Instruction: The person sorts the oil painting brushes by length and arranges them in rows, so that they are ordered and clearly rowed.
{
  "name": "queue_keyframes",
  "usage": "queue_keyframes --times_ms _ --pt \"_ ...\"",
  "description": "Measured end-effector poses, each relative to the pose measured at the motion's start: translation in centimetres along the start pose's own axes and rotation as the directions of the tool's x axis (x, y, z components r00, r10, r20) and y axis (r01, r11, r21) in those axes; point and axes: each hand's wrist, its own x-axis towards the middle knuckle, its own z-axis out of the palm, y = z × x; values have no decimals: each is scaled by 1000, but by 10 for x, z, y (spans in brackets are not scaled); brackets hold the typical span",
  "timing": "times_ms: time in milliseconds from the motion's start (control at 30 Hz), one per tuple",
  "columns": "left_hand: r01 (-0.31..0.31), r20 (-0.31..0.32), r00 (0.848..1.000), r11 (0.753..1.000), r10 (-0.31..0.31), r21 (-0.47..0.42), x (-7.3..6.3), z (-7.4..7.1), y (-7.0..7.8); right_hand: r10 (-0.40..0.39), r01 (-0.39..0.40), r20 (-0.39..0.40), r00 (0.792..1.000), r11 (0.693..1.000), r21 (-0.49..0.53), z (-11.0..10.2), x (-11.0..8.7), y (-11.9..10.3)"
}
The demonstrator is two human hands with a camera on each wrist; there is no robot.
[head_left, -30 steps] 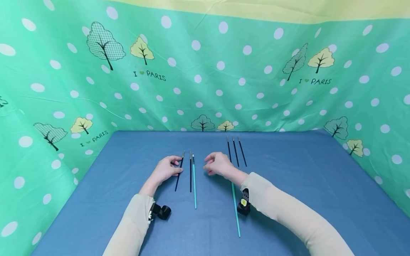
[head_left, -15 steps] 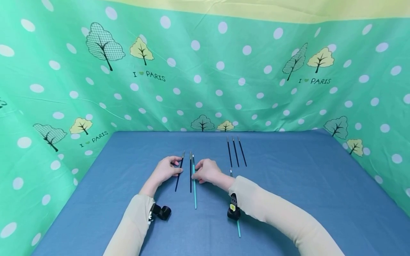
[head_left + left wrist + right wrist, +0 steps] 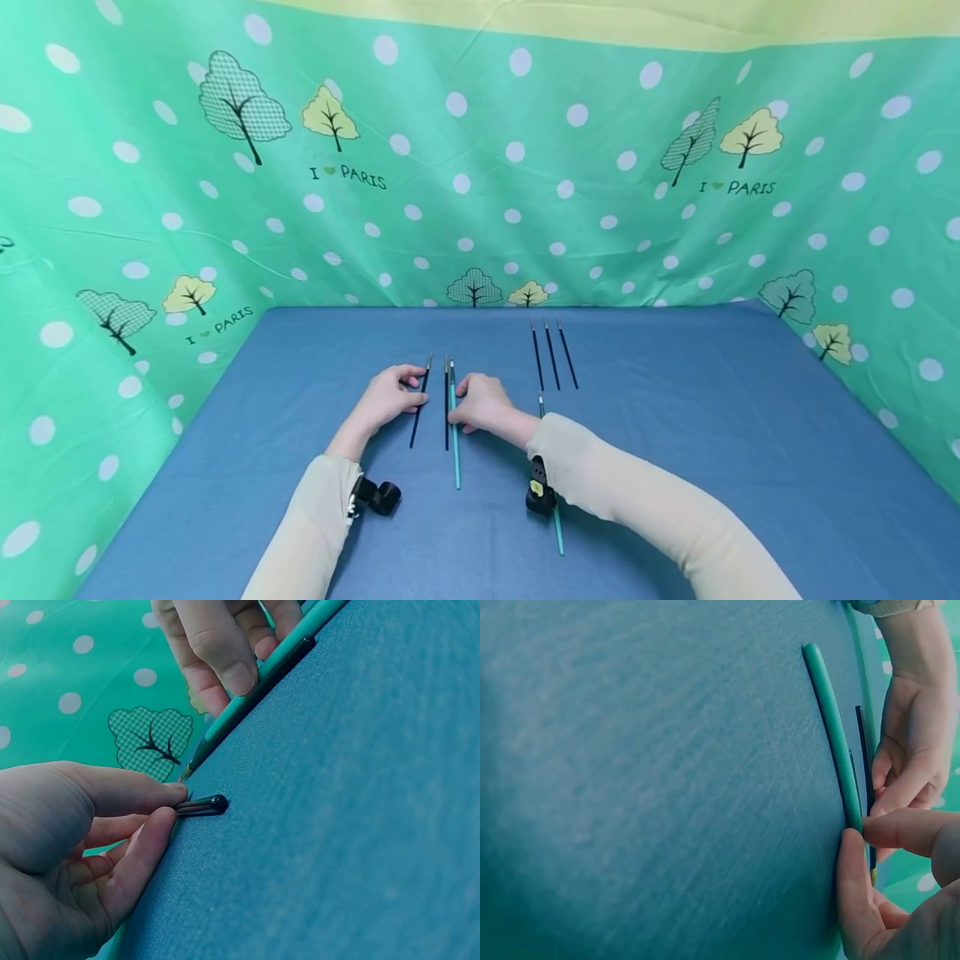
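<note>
My left hand (image 3: pixel 386 396) pinches a slim black paintbrush (image 3: pixel 415 429) between thumb and fingers; its bristles point away from me. In the left wrist view the round handle end of this black brush (image 3: pixel 217 803) sticks out past the fingertips. Just to the right lies another black paintbrush (image 3: pixel 447 432), close alongside a longer teal paintbrush (image 3: pixel 457 462). Thumb and forefinger of my right hand (image 3: pixel 486 404) pinch the teal brush around the middle of its handle. The right wrist view has the teal handle (image 3: pixel 829 712) running out from between those fingertips, low over the cloth.
Three black paintbrushes (image 3: pixel 553 358) lie side by side at the back, right of centre. A second teal paintbrush (image 3: pixel 559 537) is partly hidden under the right sleeve (image 3: pixel 585 458). Blue cloth (image 3: pixel 712 400) covers the table, and a green dotted curtain (image 3: pixel 480 208) hangs behind.
My right hand has moved left and slightly nearer to me, from beside the teal brush onto its handle, and now pinches it. My left hand has stayed on its black brush.
</note>
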Motion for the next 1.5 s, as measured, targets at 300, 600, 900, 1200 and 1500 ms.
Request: queue_keyframes --times_ms 300,600,900,1200,1500 --pt "6 3 1000 1000 -6 -10 2 2 -3 11 -12 -15 1000 999 -31 2 -1 -1" --pt "3 3 1000 1000 -3 -14 2 3 -4 37 -38 17 999 999 14 -1 -2 1" --pt "2 -2 1000 1000 -2 -9 0 3 -4 62 -67 38 997 985 157 -7 -6 3" --pt "-21 17 1000 1000 21 -10 3 2 -6 60 -69 43 997 959 274 -21 -18 9" --pt "-28 37 999 999 28 -18 2 -3 -2 32 -42 35 999 945 323 -40 -34 27"
